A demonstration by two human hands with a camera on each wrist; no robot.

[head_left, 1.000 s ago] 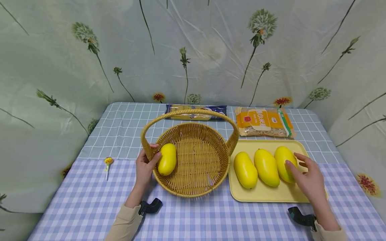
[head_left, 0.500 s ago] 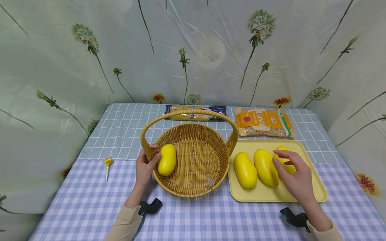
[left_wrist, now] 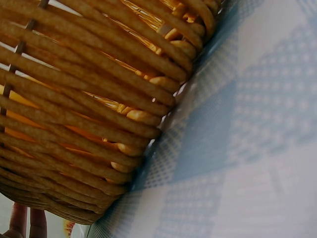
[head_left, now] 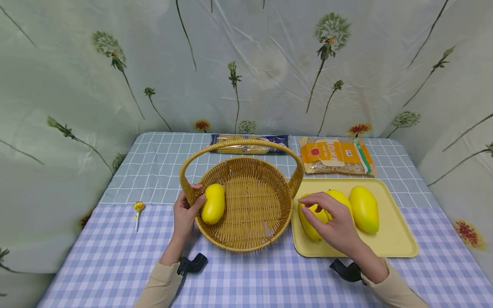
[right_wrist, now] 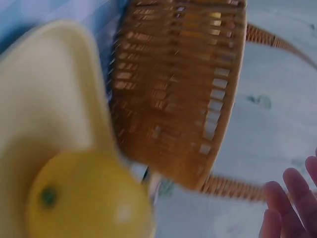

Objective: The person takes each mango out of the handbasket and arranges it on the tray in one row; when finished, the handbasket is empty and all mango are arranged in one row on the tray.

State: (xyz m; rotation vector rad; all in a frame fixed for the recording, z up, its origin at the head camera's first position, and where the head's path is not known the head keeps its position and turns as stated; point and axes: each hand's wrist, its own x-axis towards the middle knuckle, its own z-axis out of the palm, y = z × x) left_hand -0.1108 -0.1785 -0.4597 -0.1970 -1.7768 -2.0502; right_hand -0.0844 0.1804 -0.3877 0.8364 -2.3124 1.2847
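My left hand (head_left: pixel 186 214) holds the left side of a wicker basket (head_left: pixel 254 205) by its handle base, thumb over the rim. In the left wrist view, two fingertips (left_wrist: pixel 37 223) show beyond the woven wall (left_wrist: pixel 89 104). One yellow mango (head_left: pixel 213 204) lies inside the basket at the left. Over the left mango (head_left: pixel 310 226) on a yellow tray (head_left: pixel 393 231) hovers my right hand (head_left: pixel 339 224), thumb and fingers apart, holding nothing. It partly covers that mango and the middle mango (head_left: pixel 340 197); the right mango (head_left: pixel 364 209) is in full view.
Behind the basket lies a blue-ended pasta packet (head_left: pixel 250 144). An orange noodle packet (head_left: pixel 337 156) sits behind the tray. At the far left is a lollipop (head_left: pixel 138 214) on the checked tablecloth (head_left: pixel 250 282). The basket's tall handle (head_left: pixel 242 142) arches over it.
My right hand has left the right mango and travelled left across the tray to above the left mango. The left hand and basket have stayed still.
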